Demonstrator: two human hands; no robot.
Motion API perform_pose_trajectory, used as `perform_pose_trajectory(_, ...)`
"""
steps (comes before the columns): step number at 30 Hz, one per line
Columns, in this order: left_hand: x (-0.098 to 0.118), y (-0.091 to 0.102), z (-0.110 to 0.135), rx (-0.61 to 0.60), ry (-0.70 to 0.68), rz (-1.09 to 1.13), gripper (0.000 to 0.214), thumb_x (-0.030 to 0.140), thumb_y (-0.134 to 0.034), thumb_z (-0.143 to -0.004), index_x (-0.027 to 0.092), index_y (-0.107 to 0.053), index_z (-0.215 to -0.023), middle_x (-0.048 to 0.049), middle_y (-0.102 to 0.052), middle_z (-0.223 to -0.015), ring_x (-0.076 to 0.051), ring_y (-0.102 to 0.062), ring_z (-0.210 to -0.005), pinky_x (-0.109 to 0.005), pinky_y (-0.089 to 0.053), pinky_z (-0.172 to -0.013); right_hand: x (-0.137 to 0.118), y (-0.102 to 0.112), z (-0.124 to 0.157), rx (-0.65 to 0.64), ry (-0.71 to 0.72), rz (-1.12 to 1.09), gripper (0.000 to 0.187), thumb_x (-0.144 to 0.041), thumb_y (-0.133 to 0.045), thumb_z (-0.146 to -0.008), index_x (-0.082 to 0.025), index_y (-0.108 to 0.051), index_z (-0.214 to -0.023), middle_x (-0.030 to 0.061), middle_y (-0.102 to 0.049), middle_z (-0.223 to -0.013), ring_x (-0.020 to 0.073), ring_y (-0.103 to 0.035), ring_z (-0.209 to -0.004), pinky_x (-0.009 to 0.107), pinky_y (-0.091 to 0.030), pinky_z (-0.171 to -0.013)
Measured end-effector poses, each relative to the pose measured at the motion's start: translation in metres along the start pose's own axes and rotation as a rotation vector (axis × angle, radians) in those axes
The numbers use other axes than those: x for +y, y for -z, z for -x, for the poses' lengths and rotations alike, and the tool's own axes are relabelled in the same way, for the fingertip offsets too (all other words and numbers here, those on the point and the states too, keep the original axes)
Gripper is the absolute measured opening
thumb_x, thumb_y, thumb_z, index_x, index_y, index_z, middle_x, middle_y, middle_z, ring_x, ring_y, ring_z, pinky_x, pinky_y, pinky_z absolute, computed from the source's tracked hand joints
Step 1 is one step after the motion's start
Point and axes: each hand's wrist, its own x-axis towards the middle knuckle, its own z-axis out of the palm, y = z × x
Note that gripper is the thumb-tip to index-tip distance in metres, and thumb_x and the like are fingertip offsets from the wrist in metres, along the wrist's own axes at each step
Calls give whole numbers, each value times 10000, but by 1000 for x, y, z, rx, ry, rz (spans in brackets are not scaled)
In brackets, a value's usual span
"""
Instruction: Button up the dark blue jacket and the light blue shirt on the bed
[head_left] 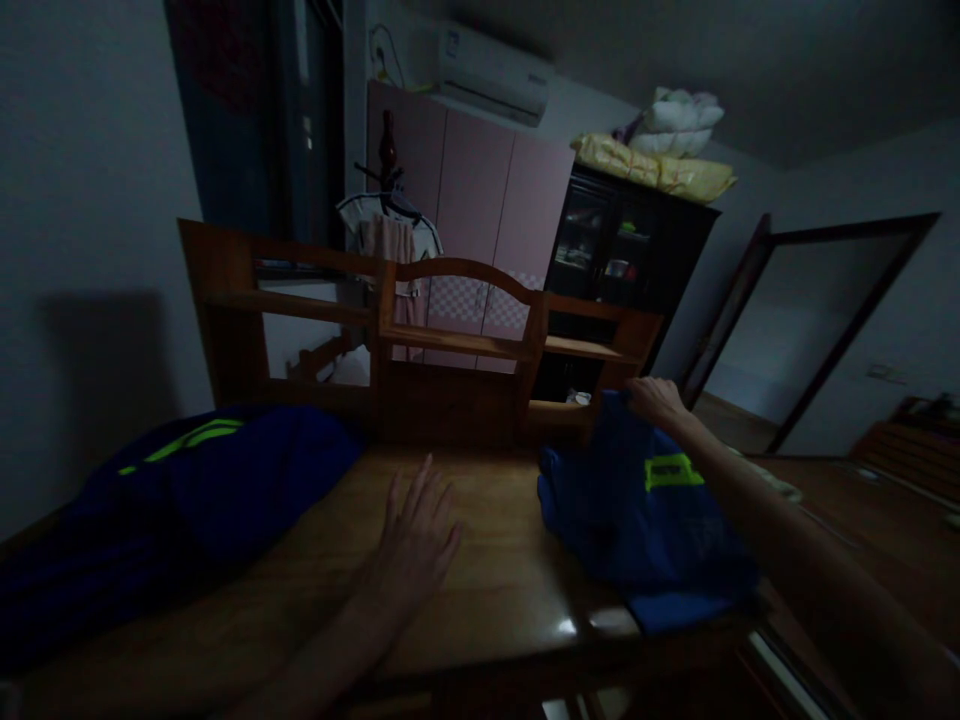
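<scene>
My left hand is spread over the middle of the wooden desk top, with its fingers apart and nothing in them. Whether the palm touches the wood I cannot tell. On the right, my right hand is closed on the upper edge of a blue garment and holds that edge raised. The rest of this cloth lies folded on the desk's right end, showing a bright yellow-green patch. A darker blue garment with yellow-green stripes lies heaped at the left.
A wooden shelf unit rises along the desk's back edge. Behind it stand a coat rack with hanging clothes, a pink wardrobe and a dark cabinet topped by wrapped bundles. A doorway is at the right.
</scene>
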Motion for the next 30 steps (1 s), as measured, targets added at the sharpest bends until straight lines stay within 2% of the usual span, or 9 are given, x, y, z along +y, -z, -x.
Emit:
perform_pose_trajectory(3, 0, -8, -63, 27, -20, 294, 369, 367, -479, -892, 204, -540, -1217, -109, -538, -1306, -268, -321, -1367, -511, -241, -1126, -23, 75, -32, 138, 103, 65, 264, -353, -506, -922, -182, -600, -1100, 90, -652, -988, 238, -589, -952, 332, -385, -784)
perform_pose_trajectory(7, 2, -5, -141, 154, 81, 672, 521, 447, -518, -875, 234, -407, -1338, -107, -467, -1378, -234, -402, -1312, -409, -346, -1073, -45, 175, -38, 552, 313, 189, 424, -438, -359, -991, -83, -559, -1112, 123, -640, -978, 205, -579, -951, 279, -341, -769)
perform_pose_trajectory(11, 4, 3, -174, 261, 210, 832, 772, 484, -659, -760, 192, -330, -1394, -154, -435, -1403, -274, -419, -1290, -421, -353, -1049, -57, 232, -26, 740, 256, 196, 636, -537, -181, -968, -19, -544, -1037, 130, -629, -955, 191, -587, -981, 253, -321, -773)
perform_pose_trajectory(13, 4, 6, -173, 251, 200, 836, 701, 453, -665, -750, 173, -412, -1341, -134, -544, -1295, -264, -518, -1177, -382, -420, -970, -62, 244, -21, 757, 266, 200, 723, -563, -96, -933, 3, -534, -1040, 125, -623, -981, 188, -581, -1013, 238, -314, -778)
perform_pose_trajectory(15, 1, 11, -167, 248, 203, 763, 461, 413, -610, -784, 158, -569, -1167, -91, -656, -1082, -241, -601, -992, -331, -469, -845, -62, 249, -17, 756, 286, 211, 764, -582, -70, -909, 13, -526, -1054, 123, -621, -1006, 194, -572, -1038, 234, -309, -780)
perform_pose_trajectory(18, -11, 31, -159, 290, 265, 634, 272, 345, -461, -852, 149, -645, -895, -47, -664, -816, -203, -600, -777, -284, -449, -703, -50, 250, -16, 744, 305, 226, 744, -600, -123, -914, -6, -545, -1064, 119, -629, -1021, 213, -570, -1046, 255, -310, -775)
perform_pose_trajectory(22, -30, 82, -164, 460, 329, 483, 270, 258, -371, -872, 154, -608, -949, -34, -633, -847, -181, -567, -794, -262, -401, -705, -12, 243, -18, 685, 284, 255, 737, -626, -204, -900, -21, -582, -1086, 123, -645, -975, 202, -591, -1002, 272, -313, -743)
perform_pose_trajectory(26, -31, 142, -172, 673, 299, 123, 280, 259, -383, -900, 151, -597, -1046, -55, -651, -929, -188, -588, -862, -273, -385, -733, 27, 229, -21, 559, 312, 225, 731, -603, -273, -894, 34, -605, -1029, 118, -657, -871, 169, -610, -876, 263, -291, -678)
perform_pose_trajectory(30, -20, 185, -172, 677, 223, -192, 290, 309, -412, -923, 162, -585, -1103, -75, -670, -996, -211, -608, -880, -303, -376, -727, 51, 210, -25, 346, 231, 181, 721, -574, -289, -907, 63, -616, -991, 146, -659, -898, 180, -599, -874, 274, -270, -677)
